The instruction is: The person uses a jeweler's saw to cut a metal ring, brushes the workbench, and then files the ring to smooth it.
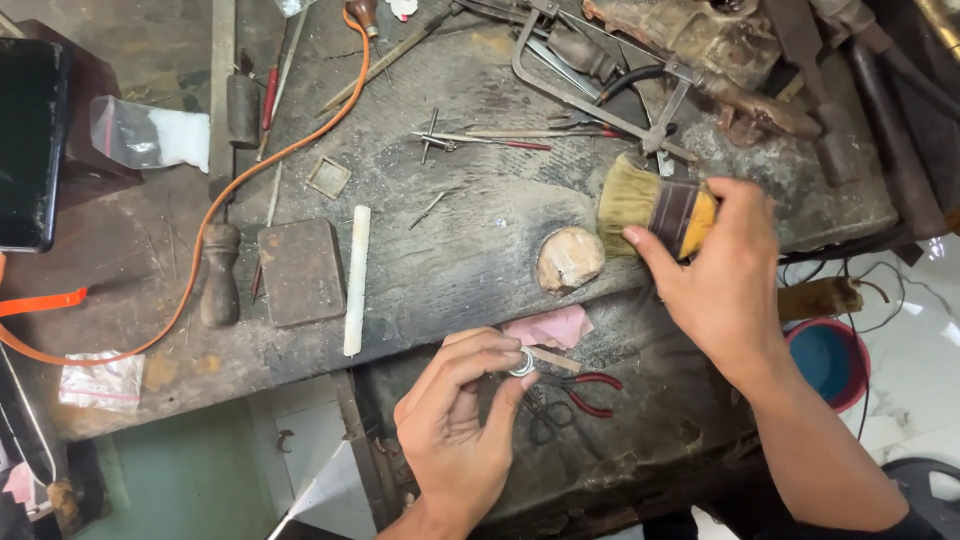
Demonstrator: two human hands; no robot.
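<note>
Left hand point(455, 425): raised in front of the tabletop's near edge, thumb and forefinger pinching a small silver ring point(521, 364); the other fingers are curled in behind.
Silver ring: held at the fingertips, just over the lower ledge, near the pink paper point(550, 327) and the red-handled pliers point(585, 388).
Right hand point(725, 275): closed around the ferrule of a wide brush point(650, 207), thumb on the near face, fingers wrapped over the far side.
Brush: pale bristles pointing left, dark band and yellow handle (mostly hidden by the hand), lying low over the tabletop point(480, 240) just beside a round wooden peg end point(569, 259).
Tabletop: dark, scratched and dusty, with a lower ledge at its near edge.
Left part: a white rod point(356, 280) lying lengthwise, a dark flat block point(301, 272) beside it, a wooden-handled tool point(220, 275), a small square frame point(328, 177), and an orange cable point(250, 170) curving across.
Far part: a metal saw frame point(590, 95), thin needle tools point(480, 138) and heavier rusty tools, well apart from the ring.
Right edge: a red bowl with blue inside point(830, 360) below the tabletop, near the right forearm.
Left edge: a dark phone point(28, 140) and a small clear bag point(145, 135).
</note>
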